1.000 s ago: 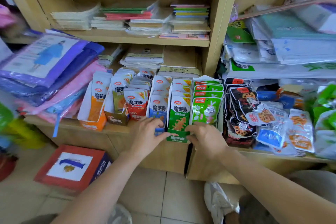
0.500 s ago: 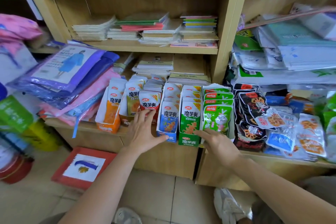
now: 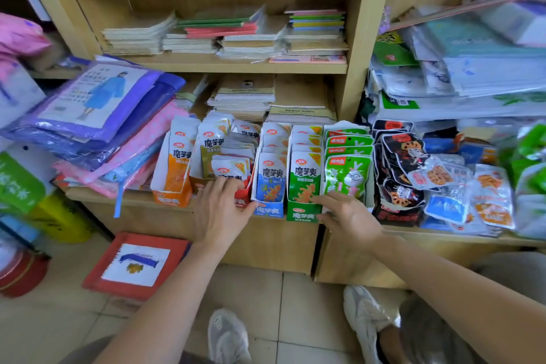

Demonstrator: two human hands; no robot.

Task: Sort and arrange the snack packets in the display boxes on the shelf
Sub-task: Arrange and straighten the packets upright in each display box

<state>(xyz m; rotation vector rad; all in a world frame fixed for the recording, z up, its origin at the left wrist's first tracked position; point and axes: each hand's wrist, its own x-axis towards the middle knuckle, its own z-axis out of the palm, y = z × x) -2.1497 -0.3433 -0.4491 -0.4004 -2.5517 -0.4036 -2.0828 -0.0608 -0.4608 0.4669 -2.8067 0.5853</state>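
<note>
Compared with one second ago, your left hand [image 3: 220,210] has moved from the blue box [image 3: 269,210] to the red box [image 3: 240,201] beside it on the shelf [image 3: 88,195]. Its fingers are almost straight and spread, resting on the front red packet [image 3: 230,168]; it grips nothing. Your right hand [image 3: 348,216] is also open, with the forefinger touching the front of the green box [image 3: 304,214]. Each box holds a row of upright snack packets. The light green packets [image 3: 347,174] stand just right of the green box.
</note>
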